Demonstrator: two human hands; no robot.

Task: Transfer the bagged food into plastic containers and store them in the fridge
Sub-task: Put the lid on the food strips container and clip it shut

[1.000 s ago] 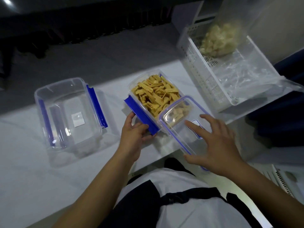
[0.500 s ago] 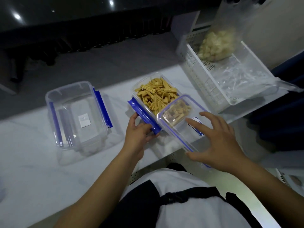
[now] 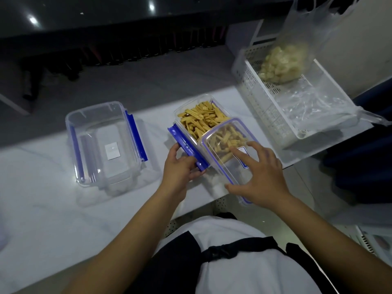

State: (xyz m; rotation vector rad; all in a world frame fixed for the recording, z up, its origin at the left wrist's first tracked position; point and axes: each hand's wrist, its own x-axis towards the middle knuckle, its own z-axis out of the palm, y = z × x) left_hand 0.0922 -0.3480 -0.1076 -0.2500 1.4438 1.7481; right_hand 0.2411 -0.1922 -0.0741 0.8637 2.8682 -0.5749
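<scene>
A clear plastic container (image 3: pixel 203 119) full of yellow strip-shaped food stands on the white counter (image 3: pixel 42 198) in the middle. Its clear lid (image 3: pixel 222 149) with a blue seal lies half over the container's near end. My right hand (image 3: pixel 256 175) rests on top of the lid with fingers spread. My left hand (image 3: pixel 180 168) grips the container's near left side, by the blue clip (image 3: pixel 186 145). A second, empty container (image 3: pixel 104 143) with blue clips sits to the left. A bag of pale food pieces (image 3: pixel 284 60) stands in the white basket.
A white slotted basket (image 3: pixel 275 111) holding crumpled clear plastic (image 3: pixel 314 107) sits at the counter's right end. The counter's front edge runs just below my hands. Dark floor and furniture lie beyond the counter. A dark blue object (image 3: pixel 364 149) is at the right.
My right hand has slid the lid further over the filled container. My left hand has kept its hold on the container's side. The camera has shifted slightly.
</scene>
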